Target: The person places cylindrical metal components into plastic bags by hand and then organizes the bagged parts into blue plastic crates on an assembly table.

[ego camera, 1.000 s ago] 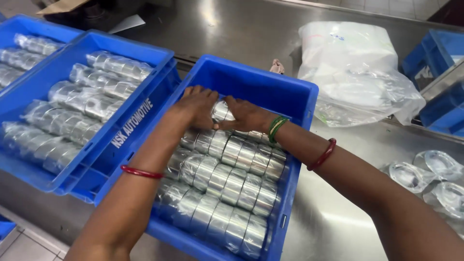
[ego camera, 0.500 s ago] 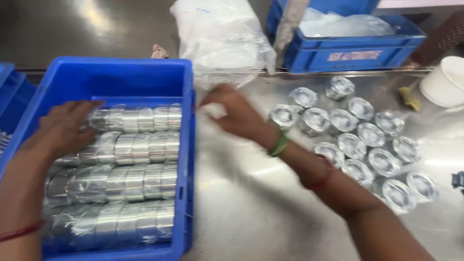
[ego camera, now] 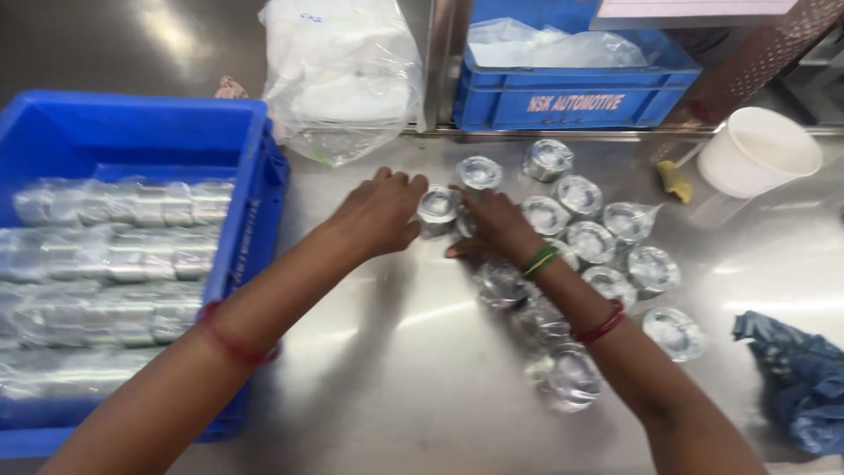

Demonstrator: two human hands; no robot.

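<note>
blurring softens the head view, so the plastic-wrapped metal cylinders lined up in rows in the blue crate at the left melt into silver bands, and the crate's near-left corner runs off the frame. the right forearm covers several of the loose wrapped metal parts standing on the steel table, and the far blue bin is cut at the top. the left hand lies palm down with fingers loosely curled, its fingertips touching one wrapped metal part from the left. the right hand presses in from the other side, fingers bent against the same part; whether either hand truly grips it cannot be told. that part stands on the table between both hands, at the left edge of the cluster, near a clear plastic bag. a white cup and a blue cloth sit to the right.
</note>
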